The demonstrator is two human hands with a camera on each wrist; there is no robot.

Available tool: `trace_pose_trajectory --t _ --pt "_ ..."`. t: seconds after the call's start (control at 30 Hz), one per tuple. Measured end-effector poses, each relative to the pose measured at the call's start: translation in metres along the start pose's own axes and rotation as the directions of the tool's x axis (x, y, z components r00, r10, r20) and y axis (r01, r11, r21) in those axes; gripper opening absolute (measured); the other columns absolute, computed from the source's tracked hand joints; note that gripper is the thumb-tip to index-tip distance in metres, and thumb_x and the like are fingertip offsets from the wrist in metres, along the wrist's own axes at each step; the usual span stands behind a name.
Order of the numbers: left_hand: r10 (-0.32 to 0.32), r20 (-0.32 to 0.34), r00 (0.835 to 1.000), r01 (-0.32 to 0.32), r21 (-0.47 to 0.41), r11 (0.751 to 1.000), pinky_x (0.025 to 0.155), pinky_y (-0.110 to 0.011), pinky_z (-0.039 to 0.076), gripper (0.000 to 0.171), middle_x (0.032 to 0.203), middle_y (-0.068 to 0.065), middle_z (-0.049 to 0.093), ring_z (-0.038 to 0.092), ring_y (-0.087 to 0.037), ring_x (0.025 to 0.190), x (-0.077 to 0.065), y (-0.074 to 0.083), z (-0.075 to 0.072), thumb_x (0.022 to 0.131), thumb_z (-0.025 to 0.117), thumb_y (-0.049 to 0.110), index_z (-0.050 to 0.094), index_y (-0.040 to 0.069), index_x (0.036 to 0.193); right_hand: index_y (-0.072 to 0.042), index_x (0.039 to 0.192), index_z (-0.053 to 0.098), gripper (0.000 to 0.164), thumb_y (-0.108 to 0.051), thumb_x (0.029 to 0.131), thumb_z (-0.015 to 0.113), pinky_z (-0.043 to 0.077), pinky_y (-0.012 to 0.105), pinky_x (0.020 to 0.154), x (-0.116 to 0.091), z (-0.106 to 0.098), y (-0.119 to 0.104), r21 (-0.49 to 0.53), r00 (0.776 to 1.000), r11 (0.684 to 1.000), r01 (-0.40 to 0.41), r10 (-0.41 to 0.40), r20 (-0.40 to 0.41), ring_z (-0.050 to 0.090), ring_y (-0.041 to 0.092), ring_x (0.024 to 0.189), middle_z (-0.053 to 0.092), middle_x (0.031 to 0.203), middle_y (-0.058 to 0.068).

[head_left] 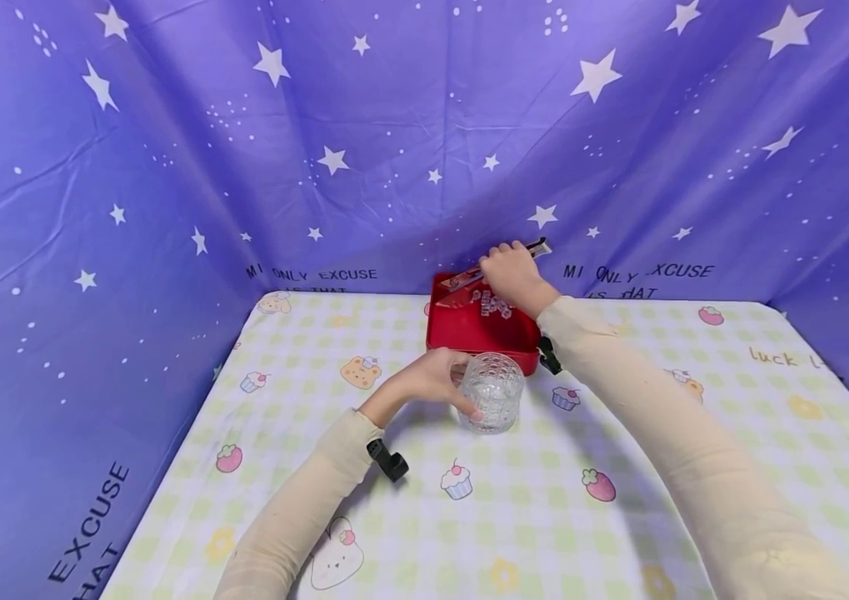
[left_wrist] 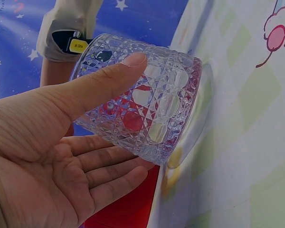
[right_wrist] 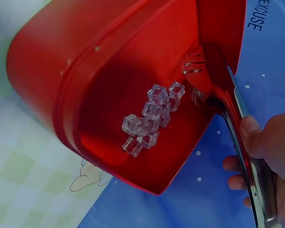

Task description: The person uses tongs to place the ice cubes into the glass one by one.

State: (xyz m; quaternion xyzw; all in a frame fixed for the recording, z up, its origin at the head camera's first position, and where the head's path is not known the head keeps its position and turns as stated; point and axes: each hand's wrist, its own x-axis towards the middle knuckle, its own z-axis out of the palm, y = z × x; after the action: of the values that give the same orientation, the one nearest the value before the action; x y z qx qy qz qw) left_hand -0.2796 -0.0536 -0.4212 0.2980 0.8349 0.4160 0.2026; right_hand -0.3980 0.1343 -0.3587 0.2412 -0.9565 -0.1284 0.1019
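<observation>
A clear cut-pattern glass [head_left: 492, 393] stands upright on the table in front of a red box. My left hand [head_left: 435, 379] holds it from the left, the thumb across the near side and the fingers round the far side. In the left wrist view, the thumb lies over the glass [left_wrist: 137, 95] and the fingers extend beneath it. My right hand [head_left: 511, 273] grips metal tongs [right_wrist: 244, 147] by their handles. Their fork-like tip reaches into the red box [right_wrist: 104, 142]. Several clear ice cubes [right_wrist: 152, 116] lie together on its floor, apart from the tongs.
A checked tablecloth [head_left: 544, 533] printed with cupcakes and strawberries covers the table. Blue star-patterned curtains [head_left: 394, 100] hang right behind the box and along both sides. Dark straps [head_left: 388, 460] sit on both wrists.
</observation>
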Motion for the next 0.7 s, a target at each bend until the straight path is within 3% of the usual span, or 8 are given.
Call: trace_pose_trajectory --t 0.2,0.4,0.7 --pt "0.008 0.004 1.000 -0.008 -0.004 1.000 0.096 -0.026 0.055 0.061 0.112 -0.009 0.074 0.064 -0.008 0.098 0.0007 -0.0005 -0.0004 0.069 0.095 0.017 0.068 0.002 0.121 0.000 0.111 0.072 0.026 -0.022 0.100 0.062 0.049 0.052 0.101 0.0006 0.0002 0.0001 0.047 0.998 0.999 -0.028 0.026 0.050 0.064 0.039 0.109 0.071 0.113 0.021" --pt "0.007 0.008 1.000 -0.007 -0.017 1.000 0.100 -0.024 0.054 0.065 0.118 -0.007 0.074 0.068 -0.014 0.110 -0.0006 0.0001 -0.0014 0.069 0.095 0.015 0.067 0.003 0.127 -0.002 0.108 0.073 0.024 -0.021 0.101 0.061 0.049 0.053 0.101 0.0014 0.0011 -0.0009 0.059 0.997 0.998 -0.032 0.028 0.067 0.065 0.039 0.106 0.072 0.111 0.020" --pt "-0.006 0.001 1.000 0.006 0.000 1.000 0.103 -0.030 0.055 0.063 0.117 -0.006 0.075 0.069 -0.014 0.110 0.0004 -0.0004 -0.0007 0.069 0.096 0.019 0.068 0.003 0.123 -0.003 0.098 0.075 0.019 -0.019 0.098 0.065 0.053 0.053 0.096 -0.0030 -0.0010 -0.0017 0.046 0.999 0.998 -0.032 0.030 0.037 0.069 0.038 0.098 0.076 0.105 0.018"
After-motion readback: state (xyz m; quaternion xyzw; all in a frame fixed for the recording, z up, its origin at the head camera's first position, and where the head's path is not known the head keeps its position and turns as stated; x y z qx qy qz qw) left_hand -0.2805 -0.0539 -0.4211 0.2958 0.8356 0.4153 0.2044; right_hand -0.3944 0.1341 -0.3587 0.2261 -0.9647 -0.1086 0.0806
